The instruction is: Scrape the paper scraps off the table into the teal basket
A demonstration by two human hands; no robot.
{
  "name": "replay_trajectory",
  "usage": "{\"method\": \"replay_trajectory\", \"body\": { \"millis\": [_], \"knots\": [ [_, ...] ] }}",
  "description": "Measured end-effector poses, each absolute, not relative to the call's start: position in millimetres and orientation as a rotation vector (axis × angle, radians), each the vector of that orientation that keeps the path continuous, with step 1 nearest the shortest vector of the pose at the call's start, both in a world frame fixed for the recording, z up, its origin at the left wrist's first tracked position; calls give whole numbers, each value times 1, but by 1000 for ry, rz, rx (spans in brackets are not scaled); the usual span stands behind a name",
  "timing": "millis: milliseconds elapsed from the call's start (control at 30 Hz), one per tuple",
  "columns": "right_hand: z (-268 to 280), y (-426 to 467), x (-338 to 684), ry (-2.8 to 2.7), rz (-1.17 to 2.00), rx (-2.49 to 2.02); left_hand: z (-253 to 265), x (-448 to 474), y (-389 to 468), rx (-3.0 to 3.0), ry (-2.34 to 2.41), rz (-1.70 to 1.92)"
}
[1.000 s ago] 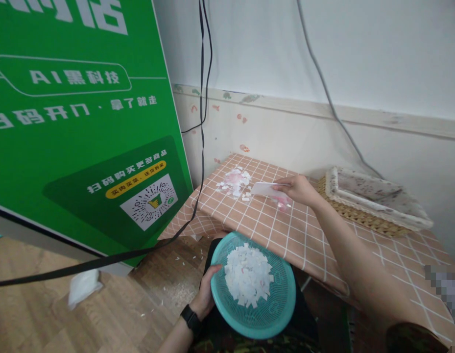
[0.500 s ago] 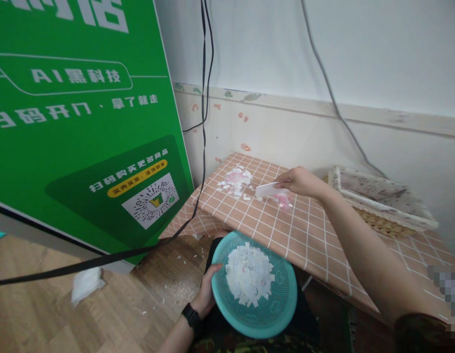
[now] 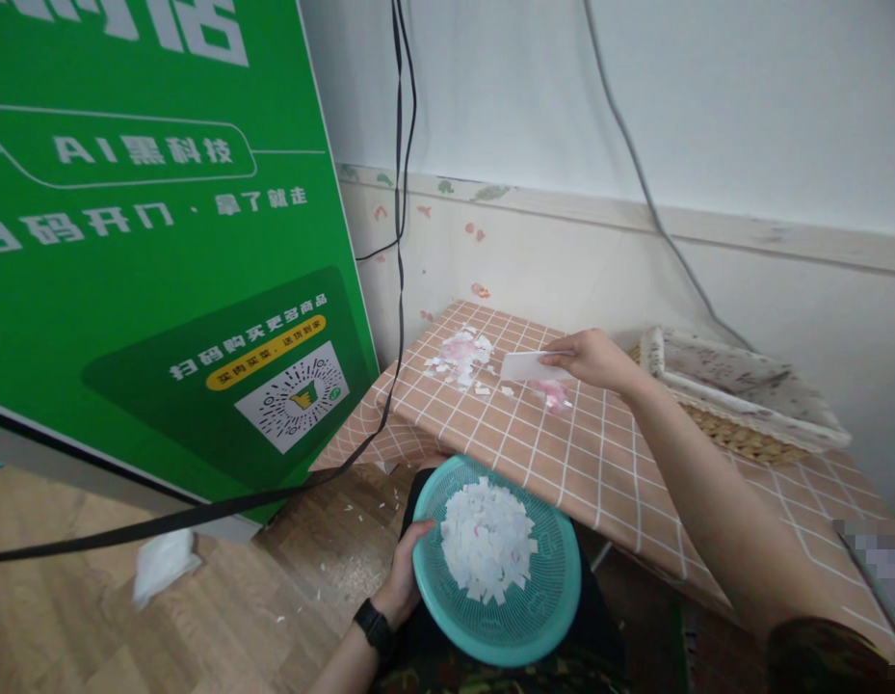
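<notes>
My left hand (image 3: 408, 571) grips the left rim of a teal plastic colander (image 3: 555, 617), which rests on my lap just below the table edge. Inside it lies a heap of small white paper pieces (image 3: 486, 540). Over the table, my right hand (image 3: 588, 359) is closed on a flat white card (image 3: 523, 366), held by its right end. Left of the card is a pile of white and pinkish paper scraps (image 3: 461, 355). A smaller pinkish patch of scraps (image 3: 554, 395) sits just below the card, partly covered by it.
A checked brown cloth covers the table (image 3: 598, 463). At its back right stands a lined wicker basket (image 3: 743, 405). A green cabinet (image 3: 165, 318) fills the left, with a black strap (image 3: 399, 289) hanging before it. A white bag (image 3: 164, 564) and paper bits lie on the floor.
The card is turned a little, showing more of its flat face, and a loose scrap near its left end is more exposed. My left hand still holds the colander.
</notes>
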State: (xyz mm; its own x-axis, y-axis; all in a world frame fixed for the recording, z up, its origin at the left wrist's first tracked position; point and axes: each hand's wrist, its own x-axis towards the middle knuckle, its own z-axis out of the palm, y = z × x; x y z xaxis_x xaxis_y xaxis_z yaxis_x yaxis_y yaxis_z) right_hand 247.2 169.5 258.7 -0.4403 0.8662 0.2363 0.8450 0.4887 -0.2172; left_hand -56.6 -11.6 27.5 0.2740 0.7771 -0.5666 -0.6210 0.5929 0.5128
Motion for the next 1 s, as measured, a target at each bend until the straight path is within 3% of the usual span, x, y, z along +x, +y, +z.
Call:
{"method": "replay_trajectory", "body": {
  "millis": [1000],
  "knots": [
    [261, 144, 233, -2426, 52, -1573, 24, -57, -12, 165, 837, 944]
  ]
}}
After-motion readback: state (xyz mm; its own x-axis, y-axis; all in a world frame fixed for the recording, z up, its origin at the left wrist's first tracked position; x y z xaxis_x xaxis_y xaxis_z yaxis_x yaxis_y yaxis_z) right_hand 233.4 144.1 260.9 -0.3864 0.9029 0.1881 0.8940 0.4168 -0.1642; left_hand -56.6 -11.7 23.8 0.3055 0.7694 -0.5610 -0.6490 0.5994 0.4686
